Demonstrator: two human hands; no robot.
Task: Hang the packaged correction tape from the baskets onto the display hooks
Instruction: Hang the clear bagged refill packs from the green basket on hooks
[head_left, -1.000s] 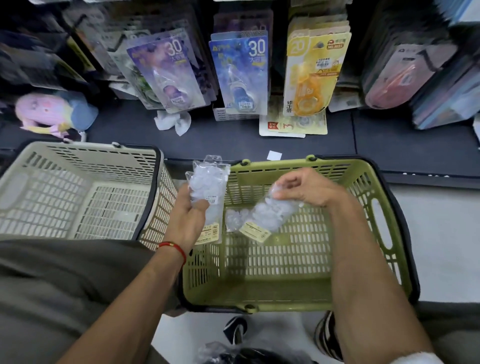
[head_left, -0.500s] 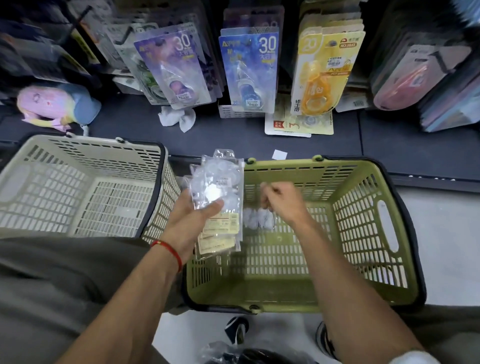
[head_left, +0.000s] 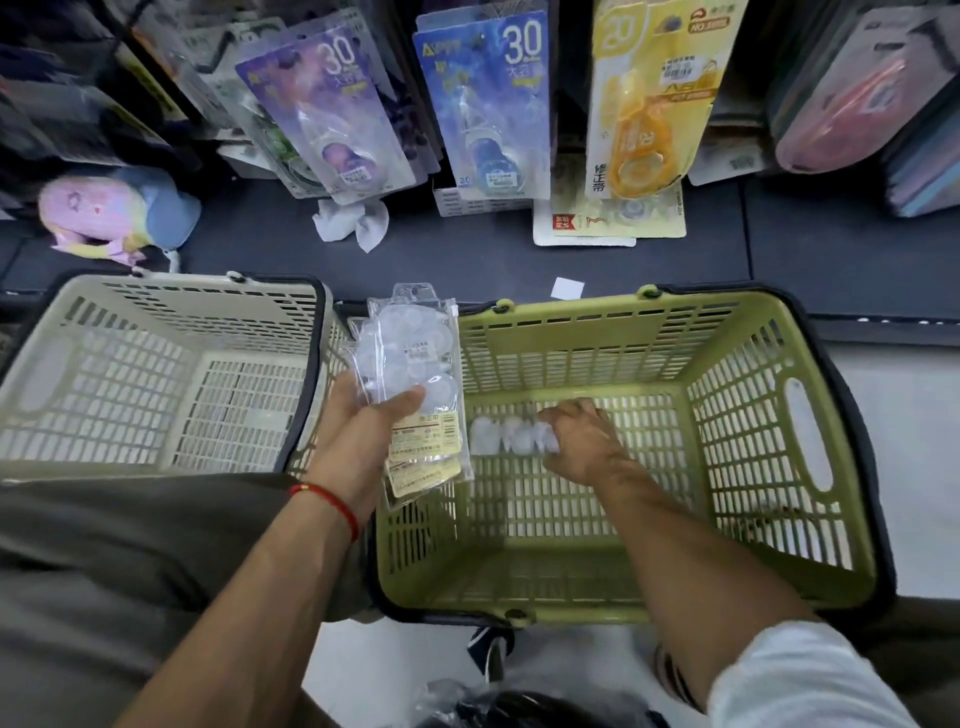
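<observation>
My left hand (head_left: 358, 441) grips a small stack of clear correction tape packs (head_left: 415, 379) with yellow labels, held upright between the two baskets. My right hand (head_left: 582, 441) reaches down into the green basket (head_left: 779, 467), its fingers curled onto another clear pack (head_left: 506, 435) lying on the basket floor. Above, purple (head_left: 332, 114), blue (head_left: 488, 104) and yellow (head_left: 649, 98) correction tape packs hang on the display hooks.
A beige basket (head_left: 156, 384) stands to the left of the green one. On the dark shelf (head_left: 779, 249) lie a plush toy (head_left: 114, 213), a crumpled white paper (head_left: 353, 223) and a small white tag (head_left: 567, 287). Pink packs (head_left: 852, 104) hang at right.
My right hand put its pack onto the stack in my left hand, then dropped into the green basket onto another pack. The stack in my left hand grew.
</observation>
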